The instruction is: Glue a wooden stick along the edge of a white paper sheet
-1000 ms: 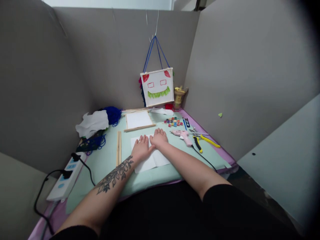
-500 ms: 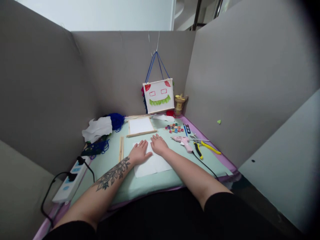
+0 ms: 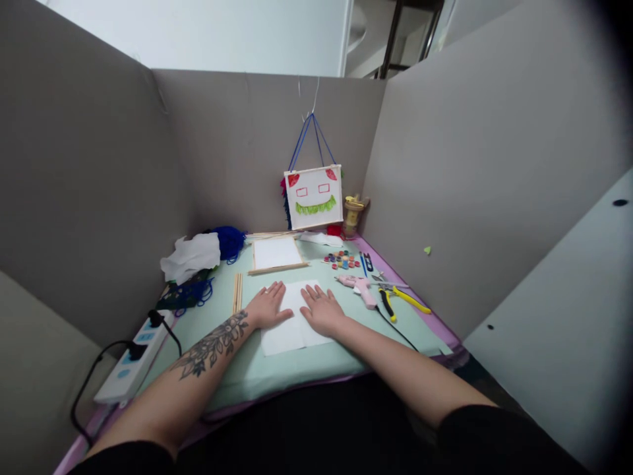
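Observation:
A white sheet [image 3: 297, 336], paper or cloth, lies flat near the front of the table, with a crease down its middle. My left hand [image 3: 266, 306] rests flat on its left side, fingers stretched forward. On the right side my right hand [image 3: 321, 310] lies palm down, fingers spread. Neither hand holds anything. Left of the sheet are several thin wooden sticks [image 3: 238, 292], laid side by side. Beyond the hands lies a white panel [image 3: 277, 253] edged with wooden sticks.
A pink glue gun [image 3: 363, 290] and yellow-black pliers [image 3: 388, 305] lie to the right, near small paint pots [image 3: 342, 259]. Blue yarn [image 3: 230, 243] and white cloth [image 3: 192, 257] are at left, above a power strip [image 3: 133, 356]. A decorated face panel [image 3: 314, 196] hangs at the back.
My right hand has slid right and nearer to me over the sheet, away from my left hand. My left hand has shifted slightly left. The camera view has tilted a little.

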`<action>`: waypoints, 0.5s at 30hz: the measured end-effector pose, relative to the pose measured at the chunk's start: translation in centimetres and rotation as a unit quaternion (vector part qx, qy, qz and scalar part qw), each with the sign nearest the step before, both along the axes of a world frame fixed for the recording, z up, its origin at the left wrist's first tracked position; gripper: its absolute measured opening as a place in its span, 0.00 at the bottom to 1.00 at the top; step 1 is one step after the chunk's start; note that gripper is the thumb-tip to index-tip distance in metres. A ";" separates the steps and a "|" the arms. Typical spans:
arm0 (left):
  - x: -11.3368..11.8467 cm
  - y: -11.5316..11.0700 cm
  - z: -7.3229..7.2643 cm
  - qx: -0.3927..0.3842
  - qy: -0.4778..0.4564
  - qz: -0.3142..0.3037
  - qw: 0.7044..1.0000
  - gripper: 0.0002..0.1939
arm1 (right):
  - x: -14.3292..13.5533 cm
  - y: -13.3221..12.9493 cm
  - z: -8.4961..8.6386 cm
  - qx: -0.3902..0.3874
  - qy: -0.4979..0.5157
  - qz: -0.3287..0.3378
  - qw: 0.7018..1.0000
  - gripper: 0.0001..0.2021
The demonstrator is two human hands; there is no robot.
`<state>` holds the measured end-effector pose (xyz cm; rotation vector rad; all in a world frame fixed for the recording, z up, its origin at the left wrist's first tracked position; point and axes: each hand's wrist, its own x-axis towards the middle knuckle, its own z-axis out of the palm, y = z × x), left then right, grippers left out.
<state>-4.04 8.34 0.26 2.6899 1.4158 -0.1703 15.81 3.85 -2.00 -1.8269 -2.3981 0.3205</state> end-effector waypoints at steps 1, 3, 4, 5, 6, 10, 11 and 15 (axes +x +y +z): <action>0.5 0.0 0.4 -0.008 0.010 0.011 1.000 0.42 | 0.4 -0.2 0.0 0.000 -0.013 -0.017 1.000 0.32; 2.2 -0.4 1.0 -0.007 0.016 0.044 0.999 0.42 | 1.0 -0.5 -0.1 0.001 -0.029 -0.041 0.999 0.32; 3.4 -0.9 1.1 0.002 0.012 0.060 0.998 0.41 | 1.1 -0.6 -0.1 0.001 -0.031 -0.047 0.998 0.31; 4.6 -1.6 1.0 0.010 0.003 0.062 0.998 0.41 | 1.1 -0.6 -0.2 -0.001 -0.031 -0.049 0.998 0.31; 5.9 -2.4 0.8 0.016 -0.010 0.052 0.998 0.39 | 1.1 -0.6 -0.2 -0.005 -0.030 -0.048 0.998 0.31; 8.6 -5.6 -1.1 0.011 -0.113 0.011 0.993 0.35 | 1.0 -0.5 -0.5 -0.028 -0.039 -0.038 0.998 0.31; 8.3 -6.2 -1.4 0.008 -0.129 0.005 0.992 0.36 | 0.9 -0.4 -0.6 -0.029 -0.038 -0.042 0.998 0.31; 4.7 -7.9 -1.6 0.003 -0.109 -0.005 0.994 0.39 | 0.9 -0.5 -1.0 -0.002 -0.019 -0.058 0.998 0.30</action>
